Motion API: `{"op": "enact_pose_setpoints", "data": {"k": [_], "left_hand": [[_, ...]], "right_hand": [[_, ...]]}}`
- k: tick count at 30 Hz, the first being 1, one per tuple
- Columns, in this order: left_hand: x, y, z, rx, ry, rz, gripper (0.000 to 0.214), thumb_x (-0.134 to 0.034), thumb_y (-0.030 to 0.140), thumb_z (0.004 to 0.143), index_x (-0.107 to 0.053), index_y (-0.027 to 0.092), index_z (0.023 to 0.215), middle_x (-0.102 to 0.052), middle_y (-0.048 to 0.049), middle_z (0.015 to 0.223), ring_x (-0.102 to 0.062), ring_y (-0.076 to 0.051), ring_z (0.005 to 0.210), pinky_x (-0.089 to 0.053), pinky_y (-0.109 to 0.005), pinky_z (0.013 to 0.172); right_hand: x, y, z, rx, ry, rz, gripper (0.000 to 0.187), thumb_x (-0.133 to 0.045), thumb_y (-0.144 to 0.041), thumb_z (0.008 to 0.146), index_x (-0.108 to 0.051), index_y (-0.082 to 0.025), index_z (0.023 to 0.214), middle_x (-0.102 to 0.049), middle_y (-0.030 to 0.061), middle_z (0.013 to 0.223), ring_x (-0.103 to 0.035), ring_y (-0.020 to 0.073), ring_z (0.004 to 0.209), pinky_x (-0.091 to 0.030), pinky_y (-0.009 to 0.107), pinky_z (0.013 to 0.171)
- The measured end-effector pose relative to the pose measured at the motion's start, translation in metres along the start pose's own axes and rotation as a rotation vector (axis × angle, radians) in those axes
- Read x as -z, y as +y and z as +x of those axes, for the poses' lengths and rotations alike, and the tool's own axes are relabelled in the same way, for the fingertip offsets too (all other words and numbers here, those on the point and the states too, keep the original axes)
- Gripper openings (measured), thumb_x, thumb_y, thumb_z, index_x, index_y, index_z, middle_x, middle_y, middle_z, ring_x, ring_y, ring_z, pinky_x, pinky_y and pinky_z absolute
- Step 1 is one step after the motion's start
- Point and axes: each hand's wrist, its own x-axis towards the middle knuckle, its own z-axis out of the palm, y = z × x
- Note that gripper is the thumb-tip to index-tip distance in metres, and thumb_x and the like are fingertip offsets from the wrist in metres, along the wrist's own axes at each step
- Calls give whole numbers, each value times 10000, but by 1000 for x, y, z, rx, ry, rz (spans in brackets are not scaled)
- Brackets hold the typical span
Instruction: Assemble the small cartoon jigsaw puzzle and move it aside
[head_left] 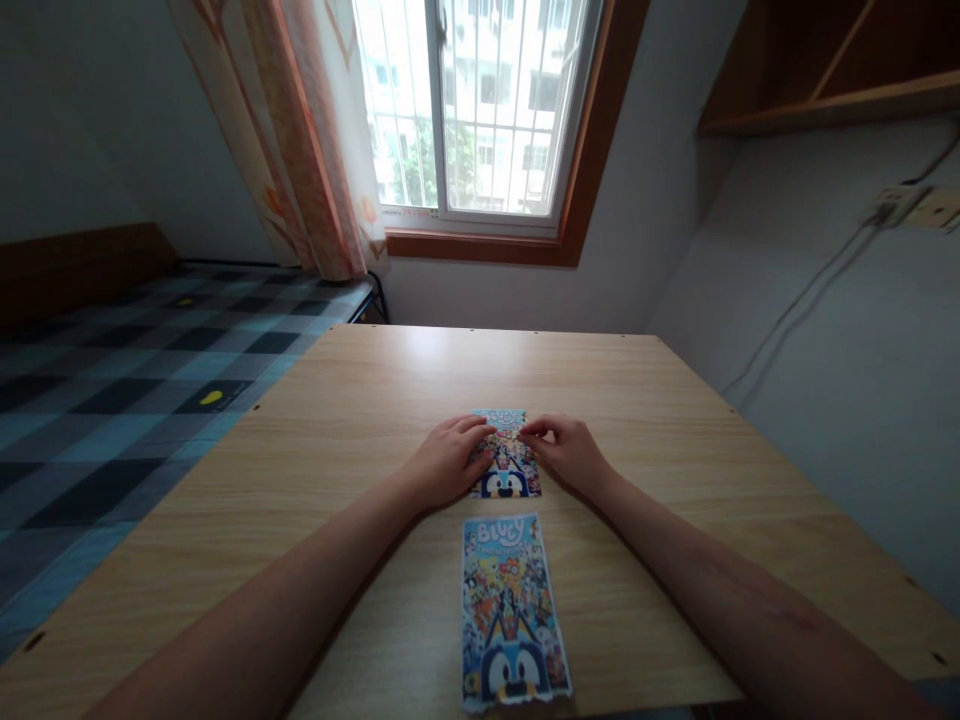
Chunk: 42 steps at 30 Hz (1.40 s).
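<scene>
A small colourful picture (504,485) with a blue cartoon dog's face at its bottom lies flat on the wooden table, between my two hands. My left hand (454,460) rests over its left edge, fingers stretched out on the surface. At its right edge, my right hand (566,450) has thumb and forefinger pinched together; whatever is between them is too small to make out. Nearer to me lies a larger paper sheet (514,610) with the same cartoon scene, "BLUEY" across its top and a ragged bottom edge. Neither hand touches that sheet.
The light wooden table (360,400) reaches toward a barred window (495,110). On the left is a bed (150,400) with a checked cover, below a patterned curtain (292,140). A cable (810,285) hangs from a wall socket (892,208) on the right, under a wooden shelf (840,110).
</scene>
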Motion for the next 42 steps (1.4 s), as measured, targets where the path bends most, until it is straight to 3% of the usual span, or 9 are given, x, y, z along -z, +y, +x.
{"op": "enact_pose_setpoints", "data": {"k": [4,11,17,25,31,38,42], "left_hand": [[-1,0,0,-6,7,6,380,-534,358,956,-641,174,1272,-621,-129,1357,-546,-273,1287,-407,-452,1136],[-2,1,1,-27,21,6,334,-522,370,962,-668,228,1227,-628,-111,1334,-561,-278,1258,-424,-475,1109],[-5,1,1,-32,36,13,330,-534,366,957,-669,232,1226,-631,-106,1323,-564,-277,1249,-423,-467,1108],[-3,2,1,-34,22,6,331,-527,369,958,-669,234,1225,-629,-106,1332,-566,-276,1246,-428,-471,1102],[0,1,1,-10,7,-2,351,-527,386,967,-657,214,1244,-611,-119,1370,-535,-276,1297,-398,-475,1138],[5,-6,-1,39,6,18,368,-568,384,946,-656,192,1247,-582,-130,1409,-516,-278,1321,-403,-459,1145],[5,-7,0,46,11,28,374,-561,377,943,-653,183,1250,-597,-133,1392,-533,-279,1303,-408,-462,1141]], "right_hand": [[0,-3,2,74,-37,-106,61,-734,-230,817,-792,-245,805,-775,42,822,-677,226,832,-486,369,839],[-3,-3,6,-44,-60,-66,127,-691,-283,857,-815,-276,887,-789,42,859,-703,228,796,-514,342,749],[-5,-2,8,11,-62,-226,102,-721,-215,823,-815,-250,839,-767,50,837,-668,236,869,-473,368,860],[-8,0,5,36,-61,-261,97,-719,-218,841,-808,-254,835,-719,47,817,-629,221,860,-460,344,830],[11,-3,0,89,116,-296,323,-569,-164,920,-739,-258,1177,-726,72,1020,-615,244,972,-459,393,916],[11,7,-4,140,-53,-378,364,-585,-50,818,-814,-310,930,-720,35,1207,-594,269,1133,-445,464,1005],[13,0,-4,179,43,-315,399,-540,-54,857,-765,-270,1107,-697,68,1247,-603,245,1154,-456,442,1025]]}}
